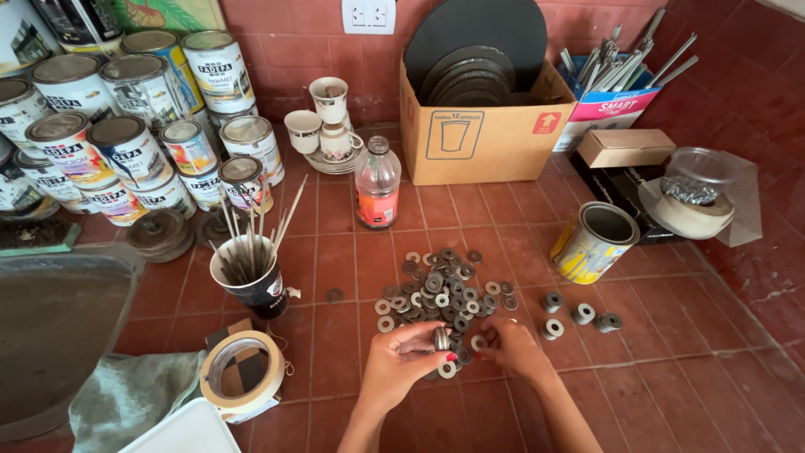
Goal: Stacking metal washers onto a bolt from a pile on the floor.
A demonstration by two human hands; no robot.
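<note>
Both hands work at the near edge of a pile of washers (440, 294) spread on the red tiled counter (352, 277). The left hand (401, 362) pinches a short stack of washers (441, 339) between thumb and fingers, holding it on edge just above the pile. The right hand (513, 346) lies just beside it, fingers curled down onto the loose washers at the pile's near rim; whether it grips any of them I cannot tell. To the right of the pile, apart from it, four small finished stacks (579, 315) sit on the tiles. Beyond them an open can (594, 242) tilts on its side, and further right a clear tub (698, 189) holds screws. Behind the pile stands a bottle (376, 183) with an orange label, then a cardboard box (482, 126) holding dark discs, and cups (327, 126) stacked on saucers. Paint cans (126, 126) crowd the far left. A dark cup (251, 281) full of thin sticks stands left of the pile, with a roll of tape (243, 371) nearer the camera and a lone washer (334, 295) between cup and pile.
</note>
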